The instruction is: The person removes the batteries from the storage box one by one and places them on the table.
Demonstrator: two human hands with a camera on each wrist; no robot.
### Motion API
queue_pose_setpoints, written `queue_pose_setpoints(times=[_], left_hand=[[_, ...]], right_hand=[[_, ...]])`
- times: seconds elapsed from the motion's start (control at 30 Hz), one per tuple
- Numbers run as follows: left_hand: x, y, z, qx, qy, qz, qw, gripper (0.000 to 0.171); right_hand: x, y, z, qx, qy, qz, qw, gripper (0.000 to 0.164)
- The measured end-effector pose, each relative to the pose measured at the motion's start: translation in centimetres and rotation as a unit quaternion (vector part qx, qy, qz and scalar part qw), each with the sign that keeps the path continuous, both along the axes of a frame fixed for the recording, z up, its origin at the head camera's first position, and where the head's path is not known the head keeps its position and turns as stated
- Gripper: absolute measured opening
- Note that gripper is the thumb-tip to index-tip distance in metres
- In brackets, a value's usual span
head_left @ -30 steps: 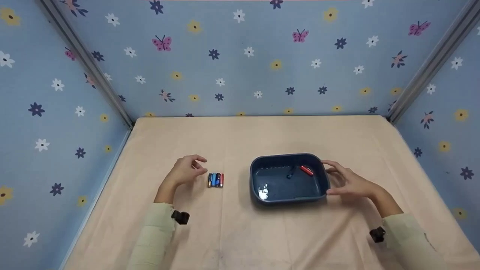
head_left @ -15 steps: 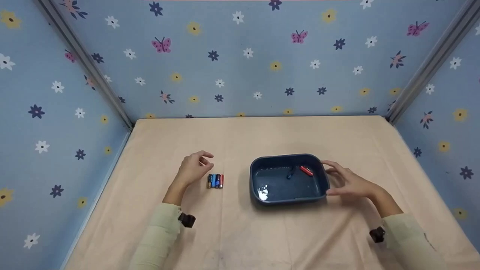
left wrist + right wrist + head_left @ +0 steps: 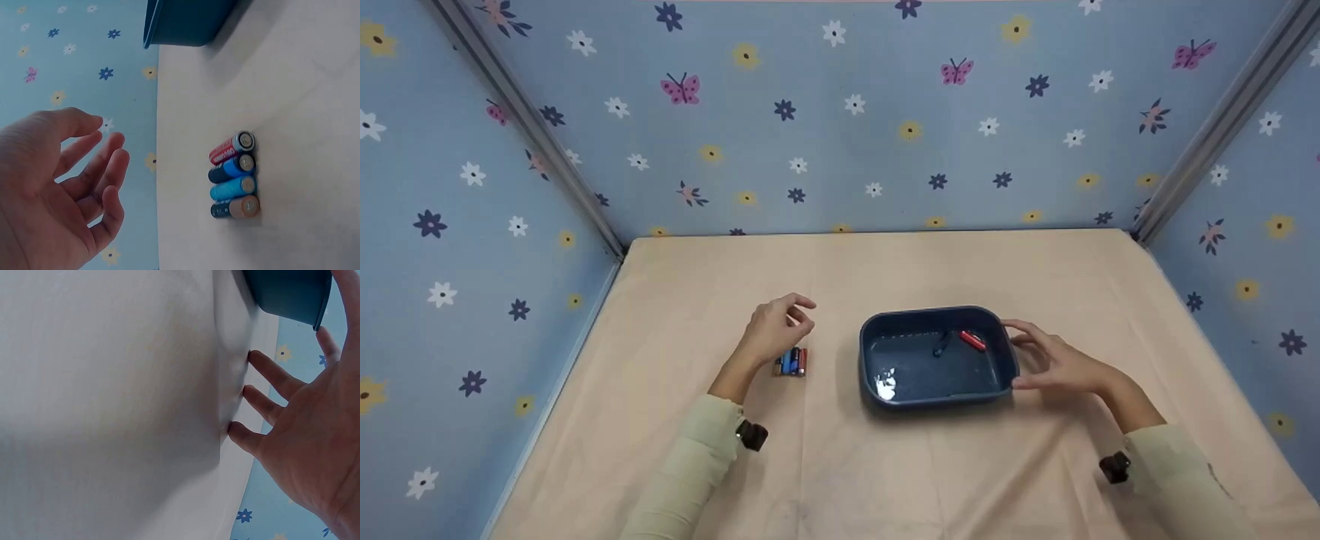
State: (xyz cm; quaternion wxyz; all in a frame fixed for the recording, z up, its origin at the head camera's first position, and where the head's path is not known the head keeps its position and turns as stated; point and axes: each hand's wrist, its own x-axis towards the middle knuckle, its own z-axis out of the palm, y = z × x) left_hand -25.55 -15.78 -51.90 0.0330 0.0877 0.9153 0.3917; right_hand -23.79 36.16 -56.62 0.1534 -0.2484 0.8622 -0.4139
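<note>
My left hand [image 3: 775, 330] hovers above a row of several batteries [image 3: 799, 361], its fingers loosely bent and nothing in them. The left wrist view shows the row side by side: a red battery [image 3: 228, 148], a dark blue one [image 3: 232, 167], a light blue one [image 3: 233, 188] and a black-and-copper one [image 3: 235, 207]. A deep blue rectangular box [image 3: 885, 401] stands to their right. Inside it lie a red battery [image 3: 973, 340] and a small dark item [image 3: 940, 346], perhaps another battery. My right hand [image 3: 1061, 365], fingers spread, touches the box's right end.
A cream cloth [image 3: 720, 270] with creases covers the table. Blue flowered panels [image 3: 840, 150] enclose the back and both sides, with grey posts [image 3: 1222, 120] at the corners. Each wrist carries a small black camera [image 3: 751, 435].
My left hand has moved right and slightly away from me, now partly covering the batteries in the head view. The right hand and the box have stayed put.
</note>
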Motion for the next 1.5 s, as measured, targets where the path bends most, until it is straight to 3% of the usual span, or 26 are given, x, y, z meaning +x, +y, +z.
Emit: queue_pose_setpoints(times=[0.37,0.77,1.1,1.4,1.5], left_hand=[[-0.6,3.4,0.3,-0.012,-0.036,-0.123,0.9917,0.035],[-1.1,6.1,1.2,-0.015,-0.072,-0.256,0.9638,0.042],[-2.4,8.1,1.8,-0.021,-0.099,-0.31,0.9454,0.04],[-3.4,10.1,2.2,-0.056,-0.154,-0.364,0.9167,0.052],[-3.6,10.9,2.2,-0.057,-0.172,-0.371,0.9107,0.053]], right_hand=[[-0.1,-0.1,0.1,0.002,0.003,-0.002,1.0,0.098],[-0.1,-0.1,0.3,0.009,-0.008,-0.007,1.0,0.098],[0.0,-0.2,0.5,0.007,-0.008,-0.007,1.0,0.099],[0.0,-0.1,0.4,0.01,-0.011,-0.011,1.0,0.1],[0.1,-0.1,0.3,0.005,-0.011,-0.013,1.0,0.1]])
